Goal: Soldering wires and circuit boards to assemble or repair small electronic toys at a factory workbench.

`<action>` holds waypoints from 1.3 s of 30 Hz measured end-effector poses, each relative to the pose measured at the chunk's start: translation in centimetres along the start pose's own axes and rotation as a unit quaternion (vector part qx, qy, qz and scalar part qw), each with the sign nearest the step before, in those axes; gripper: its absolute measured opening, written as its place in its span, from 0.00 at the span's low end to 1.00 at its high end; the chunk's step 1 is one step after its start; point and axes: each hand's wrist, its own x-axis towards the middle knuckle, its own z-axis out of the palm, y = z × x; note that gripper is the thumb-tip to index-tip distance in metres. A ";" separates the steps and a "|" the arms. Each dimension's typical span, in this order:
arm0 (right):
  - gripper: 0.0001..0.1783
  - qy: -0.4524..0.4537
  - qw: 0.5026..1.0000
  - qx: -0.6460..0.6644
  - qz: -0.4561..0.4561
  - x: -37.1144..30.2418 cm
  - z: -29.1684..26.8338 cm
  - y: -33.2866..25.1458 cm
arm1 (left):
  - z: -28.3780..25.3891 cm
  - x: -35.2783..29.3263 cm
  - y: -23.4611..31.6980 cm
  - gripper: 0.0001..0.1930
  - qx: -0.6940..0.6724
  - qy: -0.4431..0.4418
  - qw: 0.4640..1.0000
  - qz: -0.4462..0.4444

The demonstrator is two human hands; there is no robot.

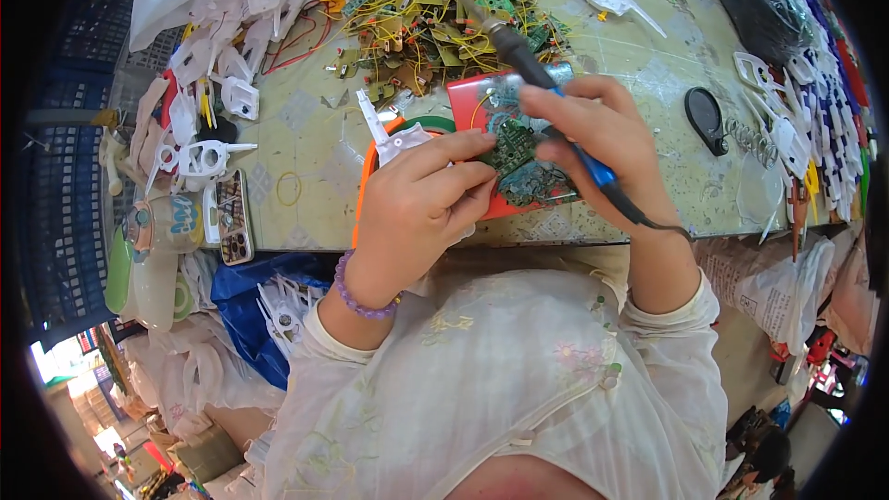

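My right hand point(611, 143) grips a soldering iron point(523, 60) with a black and blue handle. Its tip points up and away over a heap of wired boards, and the cord trails past my wrist. The fingers of my left hand point(421, 190) are pinched at the left edge of a green circuit board point(512, 150). That board lies over a red flat piece point(465, 104) with a worn, scorched-looking patch. Beside my left hand, a white plastic housing point(400, 141) rests on an orange and green ring point(365, 187), partly hidden by the hand.
Beyond my hands lies a heap of circuit boards with yellow wires point(417, 28). White plastic parts point(208, 157) and a phone point(234, 218) are at left. At right are a black oval part point(706, 120), a coiled spring point(752, 142) and a black plastic bag point(759, 2).
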 end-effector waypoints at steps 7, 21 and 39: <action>0.24 0.204 0.971 0.108 0.062 -4.2 -4.9 -1.8 | -0.2 0.0 0.0 0.07 -0.024 -0.010 1.000 -0.010; 0.15 0.101 0.983 0.142 0.058 -7.7 -5.6 -4.8 | 0.0 0.0 0.1 0.07 -0.005 -0.012 1.000 -0.006; 0.13 0.085 0.986 0.127 0.062 -7.9 -5.3 -4.5 | 0.0 0.0 0.4 0.06 0.018 -0.008 1.000 -0.003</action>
